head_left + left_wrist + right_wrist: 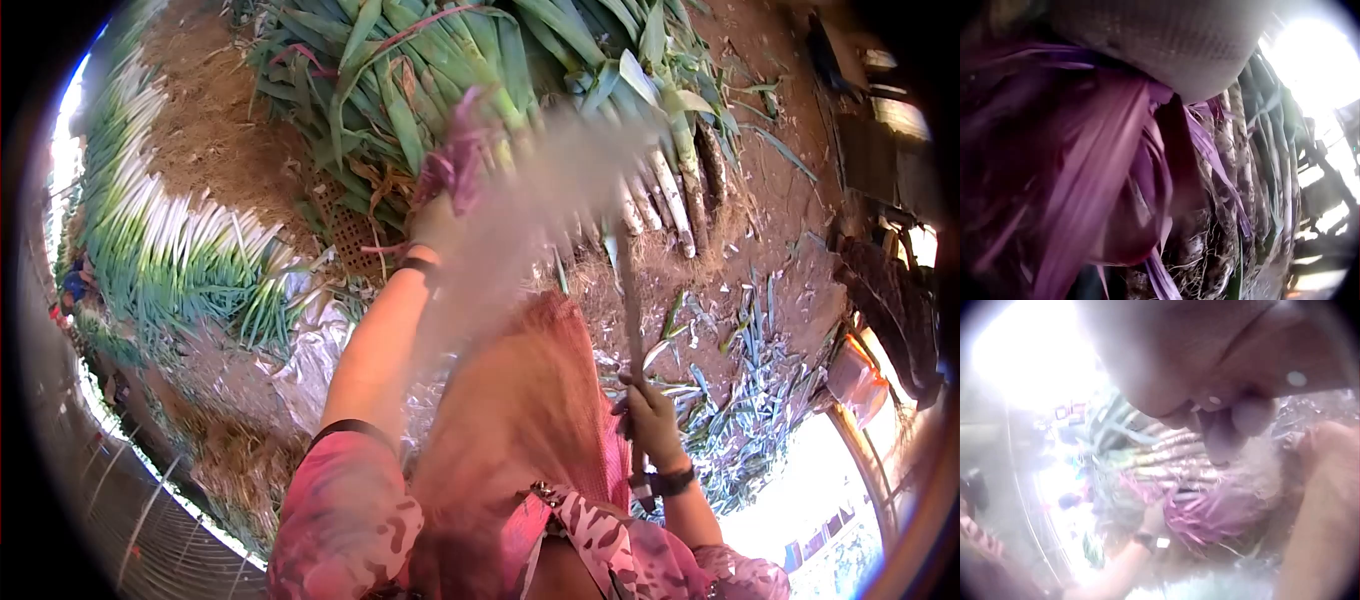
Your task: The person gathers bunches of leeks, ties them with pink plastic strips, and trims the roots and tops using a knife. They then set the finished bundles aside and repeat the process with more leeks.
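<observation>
While gripped: two hands [440, 225], one knife [630, 330].

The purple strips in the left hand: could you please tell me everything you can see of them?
The purple strips are thin, flat ribbons, plastic raffia by the look, bunched into a loose tuft with frayed ends. The left hand grips the tuft above a bundle of leeks, right by their pale stalks and hairy roots; a few strands trail down across the stalks. The head view blurs them.
</observation>
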{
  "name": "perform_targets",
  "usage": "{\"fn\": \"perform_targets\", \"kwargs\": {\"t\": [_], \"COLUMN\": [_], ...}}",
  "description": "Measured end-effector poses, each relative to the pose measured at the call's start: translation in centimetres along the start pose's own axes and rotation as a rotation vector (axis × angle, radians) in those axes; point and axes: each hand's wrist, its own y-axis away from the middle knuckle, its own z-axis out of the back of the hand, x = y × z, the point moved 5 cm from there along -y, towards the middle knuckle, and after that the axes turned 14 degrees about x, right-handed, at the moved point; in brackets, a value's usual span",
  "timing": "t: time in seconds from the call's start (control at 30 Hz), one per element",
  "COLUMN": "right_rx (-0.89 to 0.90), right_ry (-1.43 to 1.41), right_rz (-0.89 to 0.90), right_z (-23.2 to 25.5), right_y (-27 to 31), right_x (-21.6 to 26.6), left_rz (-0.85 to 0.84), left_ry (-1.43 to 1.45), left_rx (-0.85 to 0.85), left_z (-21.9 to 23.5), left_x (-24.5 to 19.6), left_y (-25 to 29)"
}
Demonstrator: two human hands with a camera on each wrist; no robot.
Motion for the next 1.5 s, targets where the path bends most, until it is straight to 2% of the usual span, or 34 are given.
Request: {"fn": "perform_targets", "kwargs": {"t": [0.03, 0.1, 0.13, 0.23, 0.27, 0.37, 0.4, 0.47, 0.53, 0.6, 0.63, 0.7, 0.8, 0.9, 0.93, 1.0, 1.1, 1.2, 1.33, 1.4, 1.43, 1.47, 1.5], "right_rx": [-0.05, -0.034, -0.013, 0.032, 0.04, 0.072, 0.08, 0.094, 0.085, 0.076, 0.067, 0.039, 0.044, 0.133, 0.146, 0.159, 0.26, 0.398, 0.557, 0.612, 0.669, 0.723, 0.741], "right_ry": [-0.033, 0.025, 0.07, 0.086, 0.074, 0.041, 0.04, 0.055, 0.072, 0.118, 0.104, 0.121, 0.109, 0.045, 0.08, 0.147, 0.199, 0.08, -0.046, -0.083, -0.221, -0.36, -0.43], "right_rz": [-0.021, -0.081, -0.098, -0.112, -0.104, -0.063, -0.06, -0.064, -0.06, -0.037, -0.028, 0.028, 0.067, 0.132, 0.167, 0.227, 0.364, 0.449, 0.42, 0.456, 0.457, 0.454, 0.456], "right_z": [0.7, 1.8, 1.8, 0.7, -0.1, -1.4, -1.8, -2.4, -2.6, -2.8, -2.7, -2.6, -3.8, -6.0, -7.5, -11.0, -15.6, -21.1, -24.2, -24.9, -25.2, -25.4, -25.3], "right_y": [1.5, 2.3, 2.6, 1.6, 1.1, -0.3, -0.6, -1.3, -1.6, -2.0, -2.3, -3.1, -4.1, -5.2, -5.2, -5.0, -7.2, -8.1, -10.0, -11.6, -12.4, -13.2, -13.6], "right_x": [-0.2, -0.6, -0.9, -1.0, -0.7, -0.8, -0.8, -1.0, -0.6, 0.1, 0.3, 1.3, 5.4, 9.3, 11.3, 15.5, 20.3, 24.6, 26.7, 26.6, 26.3, 25.9, 25.8], "left_rz": [-0.045, -0.134, -0.138, -0.098, -0.024, -0.104, -0.161, 0.056, 0.145, 0.105, -0.003, 0.017, -0.129, -0.232, -0.266, -0.399, -0.399, -0.41, -0.322, -0.332, -0.336, -0.427, -0.437], "left_ry": [0.126, 0.377, 0.314, 0.411, 0.496, 0.642, 0.636, 0.726, 0.7, 0.554, 0.663, 1.434, 1.435, 1.335, 1.383, 1.435, 1.296, 1.35, 1.519, 1.584, 1.617, 1.718, 1.645], "left_rx": [-0.033, -0.116, -0.161, -0.117, 0.0, 0.147, 0.108, 0.075, -0.045, -0.244, -0.331, -0.344, -0.454, -0.357, -0.295, -0.13, -0.11, -0.036, 0.008, 0.119, 0.173, 0.294, 0.247], "left_z": [-0.4, -0.6, -0.6, 0.4, 0.7, 1.6, 2.1, 3.3, 5.8, 9.3, 10.3, 12.2, 19.0, 22.6, 23.0, 22.8, 20.0, 16.8, 13.5, 12.7, 12.6, 12.8, 13.0], "left_x": [0.7, 1.8, 2.3, 3.7, 4.3, 7.1, 8.5, 12.5, 15.2, 16.8, 18.5, 24.1, 21.6, 16.8, 15.0, 9.2, 7.0, 4.6, 1.6, 0.2, -0.4, -1.4, -1.7], "left_y": [0.5, 1.8, 2.2, 5.8, 7.1, 11.5, 12.7, 15.7, 18.8, 21.7, 22.1, 23.5, 25.3, 24.5, 23.2, 22.6, 19.6, 17.5, 16.3, 16.4, 16.4, 16.4, 16.3]}}
